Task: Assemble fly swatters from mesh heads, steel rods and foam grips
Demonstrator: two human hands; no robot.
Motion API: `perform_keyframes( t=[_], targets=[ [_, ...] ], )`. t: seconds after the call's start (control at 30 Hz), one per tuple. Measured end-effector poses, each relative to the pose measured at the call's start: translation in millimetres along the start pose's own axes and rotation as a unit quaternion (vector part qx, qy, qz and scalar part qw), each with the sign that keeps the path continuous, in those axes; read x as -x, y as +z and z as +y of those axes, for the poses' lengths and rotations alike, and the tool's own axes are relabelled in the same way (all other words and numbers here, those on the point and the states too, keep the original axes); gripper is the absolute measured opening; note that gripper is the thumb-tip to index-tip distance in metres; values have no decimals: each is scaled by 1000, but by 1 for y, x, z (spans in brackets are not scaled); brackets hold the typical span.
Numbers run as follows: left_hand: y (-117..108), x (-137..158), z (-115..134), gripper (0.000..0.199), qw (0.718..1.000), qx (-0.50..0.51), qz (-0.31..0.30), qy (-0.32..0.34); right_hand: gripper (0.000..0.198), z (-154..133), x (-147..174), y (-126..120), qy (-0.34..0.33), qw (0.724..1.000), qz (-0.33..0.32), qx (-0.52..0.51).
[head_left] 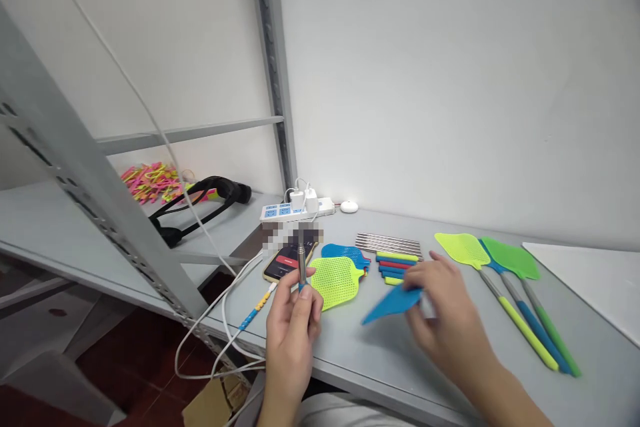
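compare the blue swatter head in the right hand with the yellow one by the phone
The blue head is held at a tilt in the right hand; the yellow head lies flat. The yellow head shows its mesh plainly, while no holes can be made out in the blurred blue head. Both are thin, flat pieces.

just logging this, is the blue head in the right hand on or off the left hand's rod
Off: the right hand holds the blue head, a clear gap from the metal rod in the left hand.
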State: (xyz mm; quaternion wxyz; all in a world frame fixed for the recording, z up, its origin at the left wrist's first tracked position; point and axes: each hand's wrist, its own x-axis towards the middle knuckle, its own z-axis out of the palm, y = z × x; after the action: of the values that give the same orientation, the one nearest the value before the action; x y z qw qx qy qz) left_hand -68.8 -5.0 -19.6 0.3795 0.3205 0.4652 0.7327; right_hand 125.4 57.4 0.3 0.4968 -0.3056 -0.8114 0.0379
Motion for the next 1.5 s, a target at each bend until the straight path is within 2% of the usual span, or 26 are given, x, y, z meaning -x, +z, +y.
perform_keyframes(
  t=[0.03, 0.07, 0.1, 0.17, 0.2, 0.23, 0.27, 0.3, 0.37, 0.47, 0.57, 0.77, 0.97, 1.07, 1.5],
  targets=[
    [3, 2, -4, 35, 999, -9, -22, -24, 18, 2, -2, -9, 73, 991, 81, -72],
    [8, 5, -8, 37, 997, -23, -52, -47, 15, 3, -4, -18, 143, 965, 154, -155],
    [12, 9, -12, 38, 993, -44, -90, -63, 12, 3, -6, -26, 204, 924, 210, -244],
    [22, 18, -20, 40, 977, -102, -172, -70, 12, 1, -9, -40, 295, 824, 263, -406],
    [27, 24, -23, 40, 968, -136, -203, -64, 20, -1, -9, -46, 324, 778, 272, -465],
    [33, 30, -26, 41, 957, -170, -227, -55, 32, -3, -8, -50, 342, 742, 278, -505],
    [37, 36, -29, 41, 948, -201, -242, -42, 45, -6, -5, -53, 348, 721, 283, -528],
    [41, 41, -31, 39, 942, -228, -247, -27, 58, -8, -1, -55, 343, 714, 288, -538],
    [48, 49, -34, 35, 933, -267, -243, -1, 75, -10, 8, -57, 312, 728, 293, -536],
    [54, 52, -36, 30, 922, -293, -251, 11, 70, -7, 20, -63, 286, 753, 297, -512],
    [60, 46, -37, 29, 907, -308, -287, 13, 66, 1, 24, -73, 276, 757, 313, -503],
    [75, 36, -43, 31, 839, -352, -411, 58, 79, 6, 27, -92, 260, 769, 332, -481],
    [83, 42, -45, 33, 822, -342, -442, 109, 82, 2, 27, -91, 269, 734, 321, -534],
    [82, 42, -44, 34, 814, -339, -457, 119, 80, 0, 27, -89, 269, 733, 328, -532],
    [82, 41, -40, 33, 816, -351, -452, 84, 81, 5, 27, -90, 264, 665, 359, -599]
  ],
)
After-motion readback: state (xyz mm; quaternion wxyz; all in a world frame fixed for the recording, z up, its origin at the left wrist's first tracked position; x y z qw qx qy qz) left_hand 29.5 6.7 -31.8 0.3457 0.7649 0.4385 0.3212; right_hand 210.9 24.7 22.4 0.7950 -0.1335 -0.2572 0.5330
